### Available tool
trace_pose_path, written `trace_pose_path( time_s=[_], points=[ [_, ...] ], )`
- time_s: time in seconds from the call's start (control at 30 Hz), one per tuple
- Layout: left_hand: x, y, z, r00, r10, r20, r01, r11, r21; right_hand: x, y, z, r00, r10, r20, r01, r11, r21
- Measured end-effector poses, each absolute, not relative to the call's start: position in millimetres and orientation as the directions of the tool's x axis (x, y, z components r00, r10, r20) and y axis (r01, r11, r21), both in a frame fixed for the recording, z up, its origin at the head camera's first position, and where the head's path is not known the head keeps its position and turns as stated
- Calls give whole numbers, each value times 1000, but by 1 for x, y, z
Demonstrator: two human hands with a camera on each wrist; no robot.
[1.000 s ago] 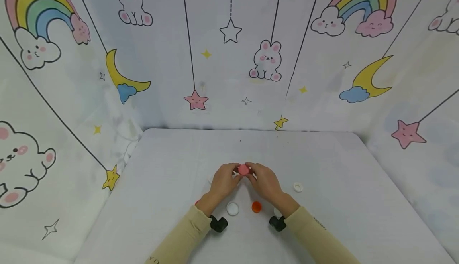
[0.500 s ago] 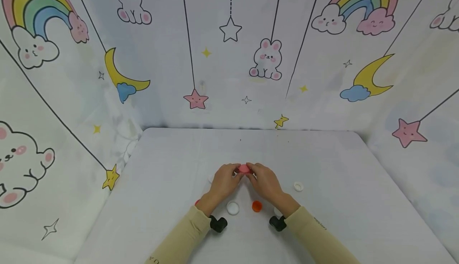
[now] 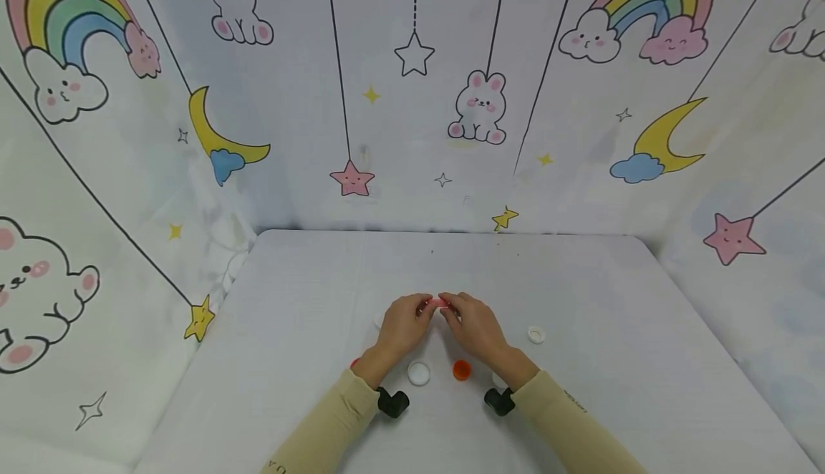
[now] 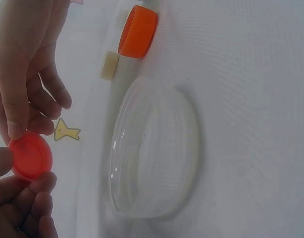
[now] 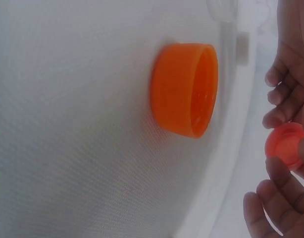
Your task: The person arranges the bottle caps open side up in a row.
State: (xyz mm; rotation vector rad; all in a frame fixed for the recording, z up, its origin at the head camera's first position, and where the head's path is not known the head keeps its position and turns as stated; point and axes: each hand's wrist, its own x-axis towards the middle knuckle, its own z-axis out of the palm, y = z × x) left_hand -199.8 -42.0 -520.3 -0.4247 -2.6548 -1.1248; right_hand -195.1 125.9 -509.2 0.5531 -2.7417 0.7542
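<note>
Both hands meet over the middle of the table, around a small red bottle cap [image 3: 439, 303]. My left hand [image 3: 406, 322] pinches the cap's left edge between thumb and fingers. From the other side, my right hand [image 3: 475, 325] pinches its right edge. The red bottle cap [image 4: 32, 157] turns its hollow side toward the camera in the left wrist view, and the right wrist view shows a ringed inside. In the head view fingertips cover much of it, leaving a thin strip.
Nearer the body, a clear round lid [image 4: 162, 148] and an orange cap [image 5: 172, 89] lie on the white table [image 3: 309, 273]. A white ring [image 3: 536, 335] lies right of the hands. Pale pieces and a red edge [image 3: 354, 364] peek out beside the arms.
The red bottle cap has tilted between the fingers: its round face showed in the head view, and now only a narrow edge does. The hands stay in place; the other caps have not moved.
</note>
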Motion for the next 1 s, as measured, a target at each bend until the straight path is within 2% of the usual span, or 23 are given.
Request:
trace_pose_path(
  time_s=[0.47, 0.83, 1.0],
  points=[
    [-202, -44, -518, -970, 88, 225, 236, 552, 800, -196, 129, -513, -836, -371, 405, -530, 738, -418],
    [-202, -45, -520, -977, 102, 185, 211, 496, 842, -197, 127, -511, -823, -388, 415, -547, 738, -395],
    [-202, -46, -519, -975, 125, 183, 221, 478, 850, -197, 128, -509, -839, -383, 387, -526, 755, -393]
  ],
)
